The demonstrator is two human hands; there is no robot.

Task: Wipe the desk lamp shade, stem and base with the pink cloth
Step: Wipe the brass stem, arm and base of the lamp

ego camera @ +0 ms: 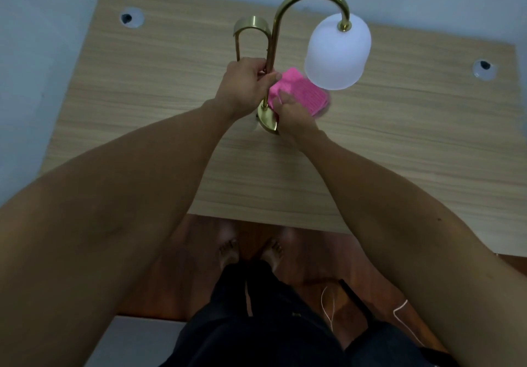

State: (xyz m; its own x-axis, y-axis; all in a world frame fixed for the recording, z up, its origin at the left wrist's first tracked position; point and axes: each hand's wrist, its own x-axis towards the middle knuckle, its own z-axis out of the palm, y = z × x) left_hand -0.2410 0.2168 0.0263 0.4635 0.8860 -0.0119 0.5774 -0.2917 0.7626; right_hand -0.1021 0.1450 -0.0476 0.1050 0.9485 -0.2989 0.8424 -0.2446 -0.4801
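Note:
A desk lamp stands on the wooden desk [399, 153]. It has a frosted white shade [336, 53], a curved brass stem [285, 4] and a brass base [266, 121]. My left hand [246, 84] is wrapped around the lower part of the stem. My right hand [293, 116] holds the folded pink cloth [299, 93] low beside the stem, just above the base and under the shade. The cloth's far edge is blurred.
A second brass loop of the lamp [251, 27] rises behind the stem. Two round cable holes [131, 17] [484, 68] sit near the desk's back corners. The wall is close behind; my feet stand on the wooden floor below the front edge.

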